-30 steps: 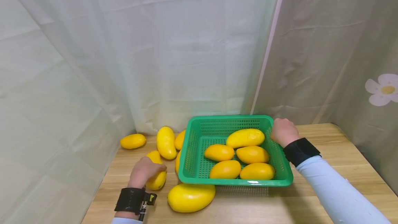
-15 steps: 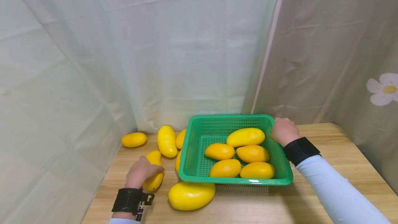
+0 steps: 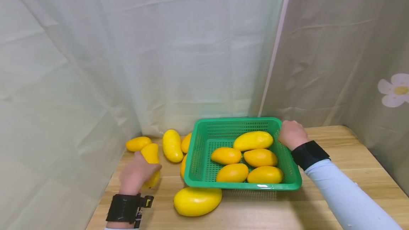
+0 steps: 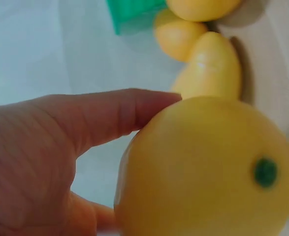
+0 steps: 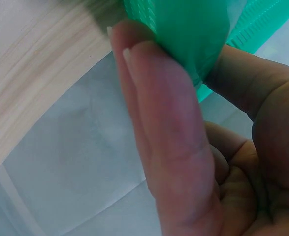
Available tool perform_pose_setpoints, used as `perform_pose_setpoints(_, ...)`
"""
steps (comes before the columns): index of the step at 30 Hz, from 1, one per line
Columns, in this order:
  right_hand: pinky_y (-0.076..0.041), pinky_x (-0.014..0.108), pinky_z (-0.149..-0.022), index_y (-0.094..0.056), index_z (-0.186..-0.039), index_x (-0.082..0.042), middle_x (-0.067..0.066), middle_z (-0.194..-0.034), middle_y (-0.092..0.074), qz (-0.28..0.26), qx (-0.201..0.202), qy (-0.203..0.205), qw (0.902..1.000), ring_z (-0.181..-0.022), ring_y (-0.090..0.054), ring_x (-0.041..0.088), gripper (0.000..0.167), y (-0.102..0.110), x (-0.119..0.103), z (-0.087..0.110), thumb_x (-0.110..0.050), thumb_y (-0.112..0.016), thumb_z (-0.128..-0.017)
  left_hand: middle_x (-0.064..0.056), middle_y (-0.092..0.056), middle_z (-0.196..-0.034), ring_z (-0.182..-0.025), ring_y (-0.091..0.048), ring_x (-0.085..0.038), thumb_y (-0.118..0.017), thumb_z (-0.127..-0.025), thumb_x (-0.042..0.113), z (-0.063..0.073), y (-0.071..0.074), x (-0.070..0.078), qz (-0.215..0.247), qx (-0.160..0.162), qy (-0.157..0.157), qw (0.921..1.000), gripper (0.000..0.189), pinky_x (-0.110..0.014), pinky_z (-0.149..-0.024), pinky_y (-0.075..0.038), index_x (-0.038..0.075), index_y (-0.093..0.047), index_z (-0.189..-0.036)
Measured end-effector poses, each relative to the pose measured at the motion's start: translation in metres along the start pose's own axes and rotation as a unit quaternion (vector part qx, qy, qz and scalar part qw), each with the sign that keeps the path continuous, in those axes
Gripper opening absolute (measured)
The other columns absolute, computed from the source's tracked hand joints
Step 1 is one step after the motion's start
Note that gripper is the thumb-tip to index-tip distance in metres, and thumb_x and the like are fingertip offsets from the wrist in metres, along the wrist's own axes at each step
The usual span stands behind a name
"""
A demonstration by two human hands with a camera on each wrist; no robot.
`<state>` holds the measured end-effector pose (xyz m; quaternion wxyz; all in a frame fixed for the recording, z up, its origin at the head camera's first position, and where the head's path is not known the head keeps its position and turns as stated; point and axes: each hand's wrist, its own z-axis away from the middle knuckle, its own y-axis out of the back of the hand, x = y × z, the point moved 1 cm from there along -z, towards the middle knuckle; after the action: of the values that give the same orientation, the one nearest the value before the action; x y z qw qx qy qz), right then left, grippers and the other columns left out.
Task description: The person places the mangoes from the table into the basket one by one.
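My left hand [image 3: 135, 173] grips a yellow mango [image 4: 203, 167] at the left of the table, thumb and fingers on opposite sides of it. A dark green stem spot shows on its end in the left wrist view. With my right hand [image 3: 292, 135] I pinch the right rim of a green plastic basket [image 3: 243, 186]; thumb and fingers lie on either side of the rim in the right wrist view. Several yellow mangoes [image 3: 260, 158] lie inside the basket, mostly toward its right half.
A large mango [image 3: 197, 201] lies in front of the basket. Left of it are an upright-lying mango [image 3: 172, 146] and a smaller mango [image 3: 138, 143] at the back corner; others are partly hidden by the basket's left side. Curtains [image 3: 191, 63] border the wooden table [image 3: 335, 159].
My left hand has moved left with the mango, toward the small one in the back corner. The right hand and basket have stayed in place.
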<state>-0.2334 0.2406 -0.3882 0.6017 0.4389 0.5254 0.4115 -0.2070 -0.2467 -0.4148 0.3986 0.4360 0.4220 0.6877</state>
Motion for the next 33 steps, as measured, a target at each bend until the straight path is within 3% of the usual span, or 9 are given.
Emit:
perform_pose_setpoints(2, -0.043, 0.034, -0.049, -0.059, -0.074, 0.004, 0.018, -0.071, -0.055, 0.001, 0.003, 0.003, 1.0, -0.06, -0.052, 0.029, 0.007, 0.0, 0.0, 0.001, -0.002, -0.056, -0.073, -0.029, -0.057, -0.097, -0.073, -0.057, -0.031, -0.064, -0.073, 0.056, 0.004, 0.005, 0.007, 0.008, 0.023, -0.005, 0.9997, 0.102, -0.036, -0.051, -0.04, -0.01, -0.02, -0.138)
perform_pose_setpoints(8, -0.043, 0.034, -0.049, -0.058, -0.077, 0.005, 0.018, -0.072, -0.055, 0.002, 0.002, 0.0, 1.0, -0.06, -0.051, 0.029, 0.009, 0.0, -0.001, 0.001, -0.003, -0.057, -0.074, -0.029, -0.056, -0.094, -0.065, -0.057, -0.032, -0.066, -0.072, 0.051, 0.018, 0.017, 0.033, 0.014, 0.123, -0.045, 0.9913, 0.096, -0.035, -0.044, -0.037, -0.002, -0.023, -0.139)
perform_pose_setpoints(13, -0.043, 0.033, -0.049, -0.058, -0.075, 0.005, 0.017, -0.07, -0.055, 0.003, 0.003, 0.004, 1.0, -0.058, -0.051, 0.028, 0.008, 0.0, 0.0, 0.0, -0.003, -0.056, -0.075, -0.028, -0.052, -0.105, -0.072, -0.057, -0.034, -0.068, -0.074, 0.05, 0.027, 0.028, 0.058, 0.008, 0.165, -0.085, 0.9825, 0.099, -0.037, -0.047, -0.037, 0.007, -0.016, -0.146)
perform_pose_setpoints(18, -0.044, 0.035, -0.049, -0.058, -0.076, 0.005, 0.018, -0.071, -0.056, 0.008, 0.002, 0.003, 1.0, -0.06, -0.053, 0.028, 0.008, -0.001, 0.0, 0.0, -0.003, -0.056, -0.075, -0.021, -0.053, -0.106, -0.071, -0.057, -0.031, -0.068, -0.074, 0.05, 0.028, 0.034, 0.086, 0.024, 0.21, -0.139, 0.9674, 0.098, -0.035, -0.048, -0.036, 0.017, -0.015, -0.149)
perform_pose_setpoints(25, -0.044, 0.035, -0.049, -0.058, -0.078, 0.005, 0.018, -0.072, -0.057, 0.008, -0.002, -0.003, 1.0, -0.06, -0.052, 0.029, 0.009, -0.003, 0.001, -0.001, -0.003, -0.057, -0.076, -0.017, -0.054, -0.108, -0.066, -0.058, -0.029, -0.07, -0.073, 0.048, 0.022, 0.032, 0.118, 0.05, 0.247, -0.203, 0.9464, 0.096, -0.034, -0.046, -0.039, 0.022, -0.016, -0.149)
perform_pose_setpoints(33, -0.046, 0.038, -0.051, -0.058, -0.082, 0.008, 0.021, -0.076, -0.059, 0.01, 0.0, -0.004, 0.9999, -0.062, -0.054, 0.03, 0.012, 0.0, -0.001, 0.0, -0.003, -0.057, -0.076, -0.012, -0.053, -0.103, -0.075, -0.057, -0.026, -0.076, -0.069, 0.04, 0.011, 0.023, 0.147, 0.081, 0.256, -0.25, 0.9304, 0.093, -0.036, -0.057, -0.046, 0.005, -0.027, -0.14)
